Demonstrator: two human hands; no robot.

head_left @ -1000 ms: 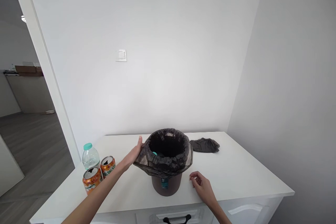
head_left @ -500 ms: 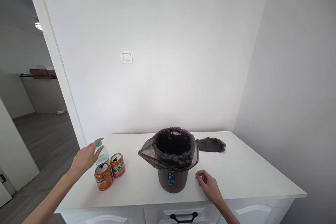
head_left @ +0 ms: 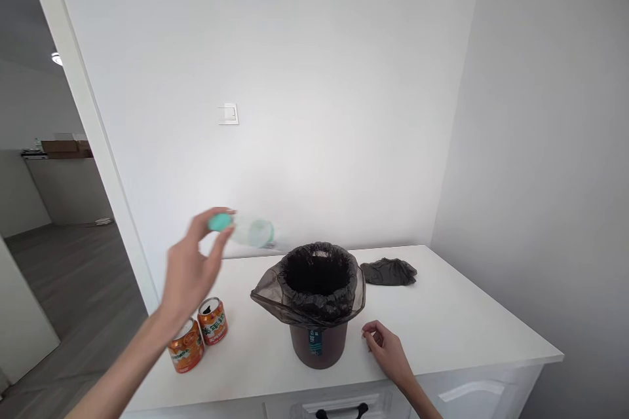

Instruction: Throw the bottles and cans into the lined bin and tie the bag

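Observation:
My left hand [head_left: 191, 267] is raised above the counter, its thumb and fingers pinching a clear plastic bottle [head_left: 254, 233] near its green cap. Blurred by motion, the bottle lies nearly sideways, its base pointing right, up and to the left of the bin opening. The dark brown trash bin [head_left: 328, 346] stands upright, a black trash bag [head_left: 275, 291] folded over its rim. To the right of the bin, my right hand [head_left: 386, 345] rests on the counter with fingers curled in and nothing visible in them. Below my left forearm are two orange soda cans [head_left: 213, 322], the nearer one partly covered.
A crumpled black plastic bag [head_left: 389, 272] lies on the white counter [head_left: 457, 321] behind and right of the bin. The wall with a light switch [head_left: 228, 114] rises behind. A doorway opens on the left, and a drawer handle [head_left: 343, 412] shows in front.
My left hand has taken hold of the bottle, lifted it off the counter from beside the cans and swung it right, tipping it over. My right hand stays by the bin. The view has shifted slightly.

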